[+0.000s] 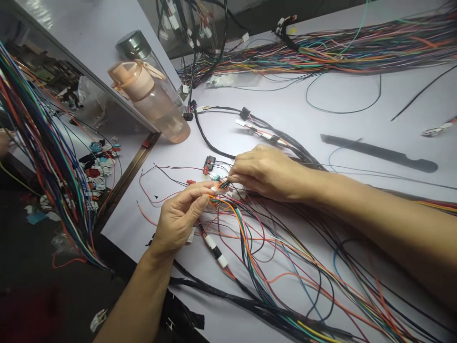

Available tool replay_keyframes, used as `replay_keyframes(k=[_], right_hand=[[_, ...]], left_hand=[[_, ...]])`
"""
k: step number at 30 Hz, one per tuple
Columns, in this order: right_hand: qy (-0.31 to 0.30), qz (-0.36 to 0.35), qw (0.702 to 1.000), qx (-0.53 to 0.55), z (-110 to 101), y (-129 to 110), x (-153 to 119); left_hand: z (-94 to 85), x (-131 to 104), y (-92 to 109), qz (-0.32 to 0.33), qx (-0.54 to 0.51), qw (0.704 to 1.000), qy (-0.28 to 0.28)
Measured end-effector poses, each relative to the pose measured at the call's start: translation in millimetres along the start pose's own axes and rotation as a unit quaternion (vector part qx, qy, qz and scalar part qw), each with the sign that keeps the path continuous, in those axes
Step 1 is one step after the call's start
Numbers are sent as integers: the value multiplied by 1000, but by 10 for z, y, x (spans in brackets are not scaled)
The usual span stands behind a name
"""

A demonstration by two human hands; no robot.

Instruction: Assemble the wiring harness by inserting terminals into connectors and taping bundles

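Observation:
My left hand (180,214) pinches a small pale wire connector (214,189) between thumb and fingers, and orange wires run out of it. From the right, my right hand (266,174) has its fingertips closed on thin wires (224,184) just beside that connector. Part of the connector is hidden by my fingers. Behind the hands lies a black multi-pin connector (210,163) with dark wires. A bundle of orange, green and black wires (244,233) trails from my left hand toward the front right. Below it rests a white connector wrapped with black tape (216,250).
A pinkish water bottle (157,105) and a dark-capped bottle (134,45) stand at the back left. A long wire bundle (339,52) crosses the back. A flat dark strip (378,152) lies at right. Hanging wires (39,152) and loose connectors (100,171) are at left.

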State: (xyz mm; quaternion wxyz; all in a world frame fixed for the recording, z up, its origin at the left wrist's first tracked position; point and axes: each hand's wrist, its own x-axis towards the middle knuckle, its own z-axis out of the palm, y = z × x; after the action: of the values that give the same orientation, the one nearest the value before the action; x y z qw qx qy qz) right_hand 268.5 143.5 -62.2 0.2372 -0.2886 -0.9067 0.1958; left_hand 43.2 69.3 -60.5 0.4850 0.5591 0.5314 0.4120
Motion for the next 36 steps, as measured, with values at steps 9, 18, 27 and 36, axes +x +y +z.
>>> replay_keyframes(k=[9,18,27,36], right_hand=[[6,-5,1000,23,9,49,-3],[4,-42,997,66,-52,90,-15],[90,2,995,34,-34,48,11],[134,253,958,-34,-88,-163,179]], left_hand=[[-36,10,-15,18,10,1000,-21],[-40,3,-1,76,37,996,-26],[-67,28,-19,147,29,989,-5],[-186,-103,204,296,31,955,2]])
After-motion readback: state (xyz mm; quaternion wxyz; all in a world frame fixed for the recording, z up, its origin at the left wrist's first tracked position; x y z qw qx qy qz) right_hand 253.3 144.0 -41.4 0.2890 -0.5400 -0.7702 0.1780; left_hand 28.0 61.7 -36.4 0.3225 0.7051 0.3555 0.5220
